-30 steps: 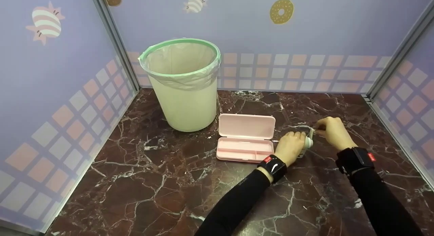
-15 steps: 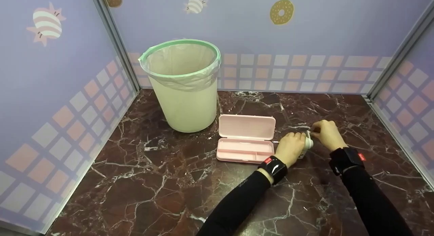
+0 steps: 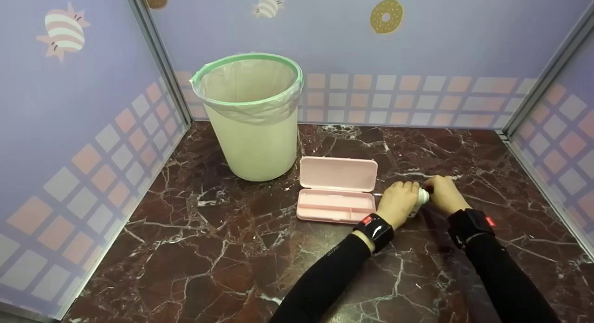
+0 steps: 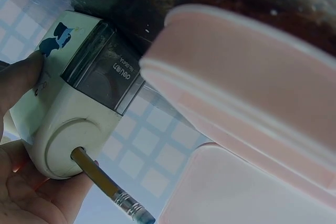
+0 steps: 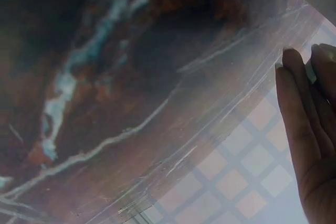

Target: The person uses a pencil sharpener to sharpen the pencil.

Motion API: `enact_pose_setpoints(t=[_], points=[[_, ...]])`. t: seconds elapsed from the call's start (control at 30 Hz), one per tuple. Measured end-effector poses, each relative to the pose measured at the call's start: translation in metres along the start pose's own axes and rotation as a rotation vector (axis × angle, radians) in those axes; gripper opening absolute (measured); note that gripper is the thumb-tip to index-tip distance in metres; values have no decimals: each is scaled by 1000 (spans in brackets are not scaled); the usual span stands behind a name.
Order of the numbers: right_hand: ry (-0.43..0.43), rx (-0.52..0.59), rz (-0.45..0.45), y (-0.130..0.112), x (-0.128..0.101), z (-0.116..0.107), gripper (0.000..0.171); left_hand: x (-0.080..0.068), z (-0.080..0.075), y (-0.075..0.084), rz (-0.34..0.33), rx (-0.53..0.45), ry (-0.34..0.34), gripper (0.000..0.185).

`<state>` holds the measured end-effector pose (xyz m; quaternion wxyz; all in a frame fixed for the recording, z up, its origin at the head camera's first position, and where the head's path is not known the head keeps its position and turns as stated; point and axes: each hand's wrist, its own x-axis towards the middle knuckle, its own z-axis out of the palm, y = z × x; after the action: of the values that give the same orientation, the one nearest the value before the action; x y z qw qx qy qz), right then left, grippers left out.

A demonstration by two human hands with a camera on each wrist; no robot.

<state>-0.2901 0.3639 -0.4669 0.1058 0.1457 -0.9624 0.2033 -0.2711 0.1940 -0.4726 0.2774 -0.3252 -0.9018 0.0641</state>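
My left hand [image 3: 397, 204] grips a white crank pencil sharpener [image 4: 58, 103] on the table, thumb on one side and fingers round the other. A pencil [image 4: 102, 178] with a metal ferrule and eraser end sticks out of the sharpener's hole. Its dark clear shavings drawer [image 4: 107, 69] shows in the left wrist view. On the sharpener's far side, my right hand [image 3: 446, 195] pinches the crank handle, which the fingers mostly hide. The right wrist view catches curled fingers [image 5: 294, 103] at its right edge.
Left of the sharpener lies a pink pencil case [image 3: 336, 215], lid raised, close to my left hand. A pale bin [image 3: 255, 146] with a green rim and plastic liner stands behind it. Patterned wall panels [image 3: 441, 44] enclose the dark marble table [image 3: 222, 267].
My right hand has moved down and left, closer to the sharpener, carrying the crank handle round with it. My left hand, the sharpener and the pencil case stay in place.
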Motion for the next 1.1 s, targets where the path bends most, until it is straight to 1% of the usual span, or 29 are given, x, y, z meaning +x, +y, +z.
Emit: enact_pose_setpoints(t=[0.1,0.17,0.3,0.4,0.5,0.6,0.67,0.77,0.93,1.1], points=[[3,-17,-30,0,-2,0,15,0,-1,0,1,-4,4,34],[-1,-13,-34,-1,-4,1,15,0,0,0,2,-9,5,34],[-25,-3,-7,-2,-8,0,13,1,1,0,2,-13,0,33],[-62,24,14,-2,-11,0,9,1,1,0,2,-16,-15,34],[-108,48,27,-3,-14,-2,13,1,0,0,3,-17,-25,37],[-166,66,24,-5,-18,-6,16,1,0,0,3,-16,-22,38],[-211,87,22,-7,-21,-10,14,1,0,0,6,-10,-20,39],[-254,125,11,-9,-26,-16,11,1,0,0,11,1,-25,40],[-260,127,-42,-14,-31,-26,12,2,-1,-1,16,2,-37,41],[-271,158,-50,-19,-35,-35,12,2,-2,-1,15,-2,-57,41]])
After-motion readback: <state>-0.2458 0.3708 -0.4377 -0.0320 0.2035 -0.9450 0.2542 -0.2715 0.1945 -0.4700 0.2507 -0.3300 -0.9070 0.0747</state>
